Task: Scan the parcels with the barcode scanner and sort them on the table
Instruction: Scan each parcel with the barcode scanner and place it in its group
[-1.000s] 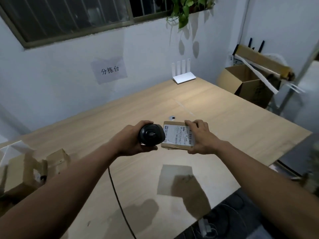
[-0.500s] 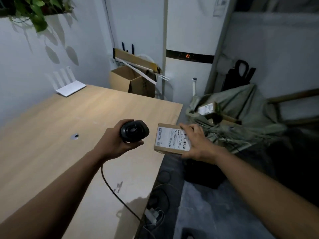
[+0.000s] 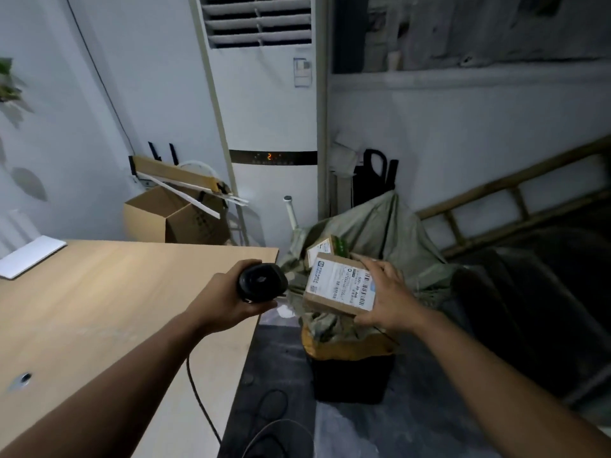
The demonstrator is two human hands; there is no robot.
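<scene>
My left hand (image 3: 222,300) grips a black barcode scanner (image 3: 262,281) over the right edge of the wooden table (image 3: 99,309); its cable (image 3: 198,401) trails down along my arm. To the scanner's right my right hand (image 3: 385,297) holds a small brown cardboard parcel (image 3: 337,287) with a white barcoded label facing up. The parcel is in the air beyond the table's edge, above a green sack (image 3: 373,226). A second labelled parcel (image 3: 322,251) lies in the sack just behind it.
A white router (image 3: 31,256) sits at the table's far left. An open cardboard box (image 3: 175,216) stands behind the table, next to a tall white air conditioner (image 3: 271,127). A black bin (image 3: 350,375) sits under the sack. Cables lie on the dark floor.
The view has swung right, from the table to the sack beside it. My right hand has carried the parcel off the table's edge and over the sack. The scanner stays beside it.
</scene>
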